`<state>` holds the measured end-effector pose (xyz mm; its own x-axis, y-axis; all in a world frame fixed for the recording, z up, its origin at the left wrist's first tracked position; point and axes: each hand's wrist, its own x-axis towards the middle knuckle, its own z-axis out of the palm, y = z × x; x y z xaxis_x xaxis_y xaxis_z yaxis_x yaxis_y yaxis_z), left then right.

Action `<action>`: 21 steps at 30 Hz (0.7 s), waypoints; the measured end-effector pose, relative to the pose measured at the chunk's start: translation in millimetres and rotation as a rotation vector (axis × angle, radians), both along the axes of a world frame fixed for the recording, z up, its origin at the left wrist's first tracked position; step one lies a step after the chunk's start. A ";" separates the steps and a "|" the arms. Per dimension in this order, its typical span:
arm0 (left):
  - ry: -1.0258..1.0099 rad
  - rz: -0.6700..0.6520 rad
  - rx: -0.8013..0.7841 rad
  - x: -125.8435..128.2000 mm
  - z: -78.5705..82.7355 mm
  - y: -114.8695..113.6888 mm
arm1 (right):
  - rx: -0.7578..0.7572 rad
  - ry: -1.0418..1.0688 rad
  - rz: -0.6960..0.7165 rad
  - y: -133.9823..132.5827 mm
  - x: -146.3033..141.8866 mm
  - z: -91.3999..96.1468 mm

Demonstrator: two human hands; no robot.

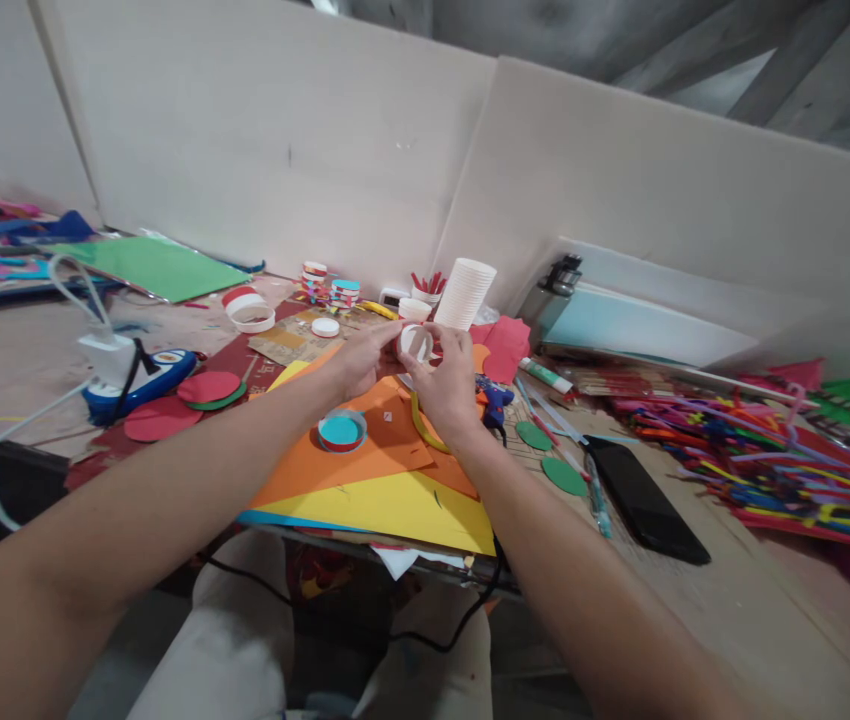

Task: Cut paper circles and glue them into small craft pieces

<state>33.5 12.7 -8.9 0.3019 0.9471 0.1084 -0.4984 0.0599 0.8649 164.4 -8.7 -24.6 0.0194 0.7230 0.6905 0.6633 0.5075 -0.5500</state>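
Note:
Over the middle of the table, my left hand (366, 360) and my right hand (449, 383) are closed around the two sides of a small white paper cup (416, 343). Its round mouth faces me, and the fingers cover much of its wall. Just behind it stands a tall stack of white paper cups (468, 294). Below my hands, a shallow round piece with a red rim and blue inside (342, 431) rests on orange paper (290, 474). A yellow curved strip (426, 428) lies by my right wrist.
Yellow paper (425, 510) lies at the front edge. A glue stick (546, 375), green paper discs (564, 476), a black phone (646, 498) and pipe cleaners (785, 460) are right. Left are red discs (162, 417), a blue power strip with a white charger (108, 355) and its cable.

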 end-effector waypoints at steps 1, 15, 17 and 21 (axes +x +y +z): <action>0.004 -0.006 0.006 0.3 0.5 -0.6 | 0.010 -0.014 -0.006 -1.2 -0.2 0.3; 0.026 -0.066 0.004 -11.1 -2.9 7.8 | -0.137 0.121 0.159 15.6 12.0 1.4; 0.001 -0.043 -0.072 -11.3 0.2 7.8 | -0.161 0.160 0.171 17.9 14.2 2.1; -0.014 -0.026 -0.155 -10.7 4.4 8.3 | -0.158 0.145 0.194 19.9 15.4 -0.6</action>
